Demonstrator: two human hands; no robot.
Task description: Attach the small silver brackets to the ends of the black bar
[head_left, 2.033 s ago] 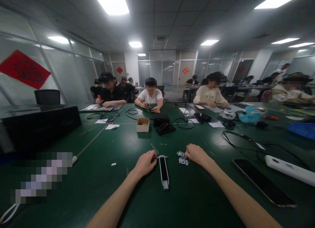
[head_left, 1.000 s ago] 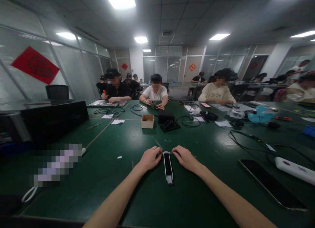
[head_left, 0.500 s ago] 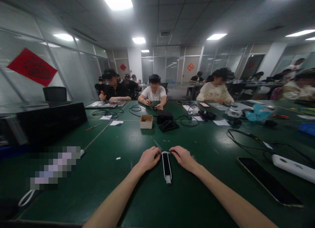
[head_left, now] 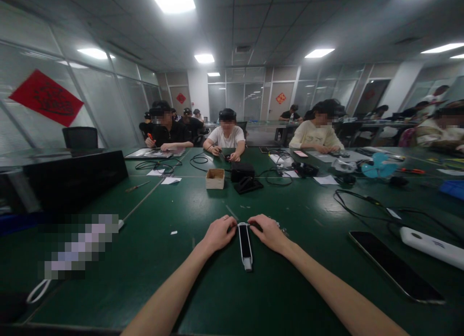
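Observation:
A narrow black-and-white device [head_left: 245,244] lies lengthwise on the green table [head_left: 152,258] in front of me. My left hand [head_left: 218,233] rests at the left of its far end, fingers curled and pinching something small against it. My right hand [head_left: 268,232] sits at the right of that same end, fingers curled down onto the table beside it. Small metal parts [head_left: 282,229] peek out just behind my right hand. What either hand's fingers hold is too small to make out.
A phone [head_left: 395,266] and a white power strip [head_left: 431,246] lie to the right, with black cables [head_left: 355,200] behind them. A small cardboard box [head_left: 215,178] and black gear [head_left: 244,177] stand mid-table. Several people work along the far side. A black case [head_left: 72,179] stands at the left.
My right hand came left from the small metal parts to the device's far end, meeting my left hand there. In the last half second both hands hardly moved.

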